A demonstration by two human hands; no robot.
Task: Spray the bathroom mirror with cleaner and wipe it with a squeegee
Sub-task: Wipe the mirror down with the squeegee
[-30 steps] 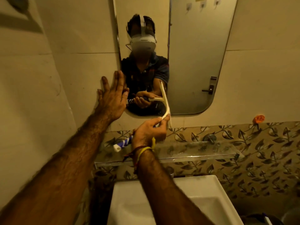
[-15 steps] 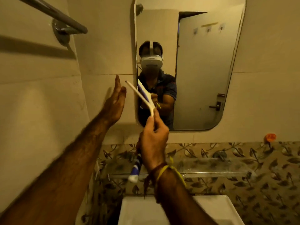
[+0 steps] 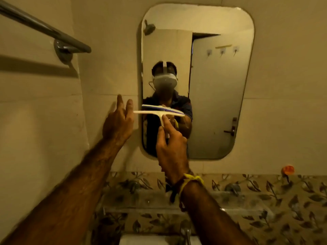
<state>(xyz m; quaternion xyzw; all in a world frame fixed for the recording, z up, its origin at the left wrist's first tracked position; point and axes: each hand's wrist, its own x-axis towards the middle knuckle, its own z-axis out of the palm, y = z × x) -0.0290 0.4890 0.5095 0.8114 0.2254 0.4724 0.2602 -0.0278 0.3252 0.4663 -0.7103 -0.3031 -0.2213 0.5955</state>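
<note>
We're on the wiping step: our right hand has its grip wrapped around the squeegee handle, blade level at the mirror left edge, mid-height. Left hand hovers loose, holding nothing. Next we'd press the blade flat and pull. No spray bottle or containers in view.

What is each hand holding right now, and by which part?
The right hand grips the squeegee by its handle, just below the crossbar, blade level at the mirror. The left hand holds nothing, fingers extended beside the mirror's left edge.
</note>
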